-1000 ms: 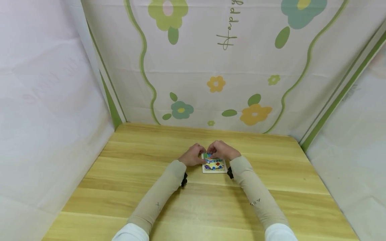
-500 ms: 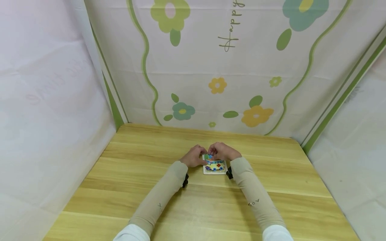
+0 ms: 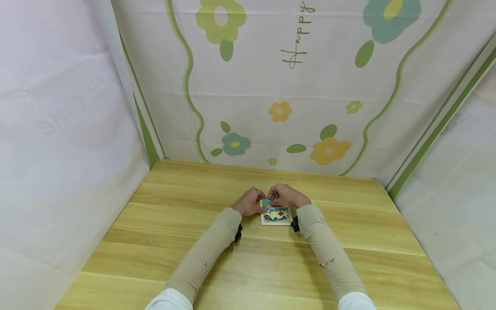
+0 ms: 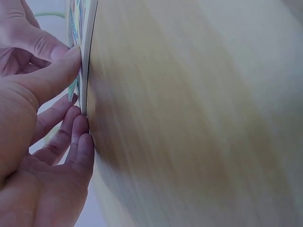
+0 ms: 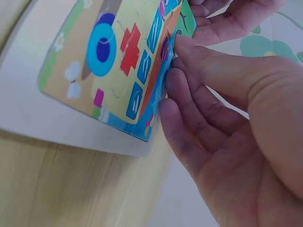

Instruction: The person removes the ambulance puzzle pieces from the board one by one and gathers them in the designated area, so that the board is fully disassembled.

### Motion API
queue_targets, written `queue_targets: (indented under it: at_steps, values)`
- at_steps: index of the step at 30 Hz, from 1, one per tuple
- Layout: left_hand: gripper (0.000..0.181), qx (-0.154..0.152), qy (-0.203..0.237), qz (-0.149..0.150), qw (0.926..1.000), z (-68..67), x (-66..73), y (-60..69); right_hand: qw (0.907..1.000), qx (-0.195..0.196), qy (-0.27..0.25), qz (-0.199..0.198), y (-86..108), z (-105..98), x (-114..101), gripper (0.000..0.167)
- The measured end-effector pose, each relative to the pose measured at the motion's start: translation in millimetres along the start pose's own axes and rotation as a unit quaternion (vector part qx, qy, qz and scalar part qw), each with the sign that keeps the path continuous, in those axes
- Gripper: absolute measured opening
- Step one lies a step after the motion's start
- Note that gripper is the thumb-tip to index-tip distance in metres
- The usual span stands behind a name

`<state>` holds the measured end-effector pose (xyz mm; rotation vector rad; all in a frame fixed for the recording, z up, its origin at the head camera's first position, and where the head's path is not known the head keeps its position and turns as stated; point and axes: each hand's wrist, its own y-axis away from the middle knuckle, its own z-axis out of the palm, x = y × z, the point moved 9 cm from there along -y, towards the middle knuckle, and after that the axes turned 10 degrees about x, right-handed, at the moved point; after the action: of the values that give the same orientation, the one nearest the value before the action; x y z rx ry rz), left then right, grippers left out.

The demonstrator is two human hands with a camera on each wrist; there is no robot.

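A small jigsaw puzzle (image 3: 276, 214) with a yellow ambulance and a red cross lies in its pale board (image 5: 118, 151) on the table. My left hand (image 3: 246, 202) holds the board at its far left corner. In the left wrist view its thumb presses the face while the other fingers (image 4: 84, 146) rest along the edge. My right hand (image 3: 286, 196) reaches the puzzle's far edge, thumb and forefinger pinching a blue-green puzzle piece (image 3: 269, 201). Next to it, a green piece (image 5: 187, 20) stands tilted up from the board. My fingers hide part of the upper picture.
The wooden table (image 3: 248, 262) reaches out around the puzzle on every side. Behind it hangs a white cloth (image 3: 248, 77) printed with flowers, and more white cloth closes in the left and right sides.
Both hands stay at the same places on the puzzle. The piece under the right fingers has shifted very slightly; the head view has tilted a little.
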<state>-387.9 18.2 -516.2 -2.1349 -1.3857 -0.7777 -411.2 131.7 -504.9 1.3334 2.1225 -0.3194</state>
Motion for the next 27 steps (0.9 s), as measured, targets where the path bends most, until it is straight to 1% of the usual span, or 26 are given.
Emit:
queue_targets:
  at_steps: [4, 7, 12, 18, 22, 27]
  values:
    - [0.043, 0.000, -0.001, -0.006, 1.0000, -0.8, 0.4, 1.1, 0.9997, 0.013, -0.022, 0.002, 0.5, -2, 1, 0.014]
    - [0.044, -0.002, 0.003, -0.007, 1.0000, -1.4, 1.9, 2.0, 0.9995, 0.026, -0.014, -0.011, 0.3, -4, 0, 0.015]
    - [0.043, -0.003, 0.005, -0.003, 1.0000, -0.9, 2.6, 1.7, 0.9986, 0.040, 0.011, -0.032, 0.3, -6, 0, 0.013]
    - [0.043, -0.003, 0.002, 0.001, 1.0000, -1.2, 2.2, 0.4, 0.9977, 0.048, 0.002, -0.048, 2.2, -10, -2, 0.016]
    - [0.044, -0.005, 0.008, 0.002, 1.0000, -1.4, 2.7, 1.0, 0.9978, 0.053, -0.003, -0.041, 5.8, -16, 1, 0.016]
    - [0.044, -0.004, 0.011, 0.005, 0.9999, -1.1, 4.1, 2.3, 0.9974, 0.065, 0.001, -0.030, 14.6, -30, 10, 0.015]
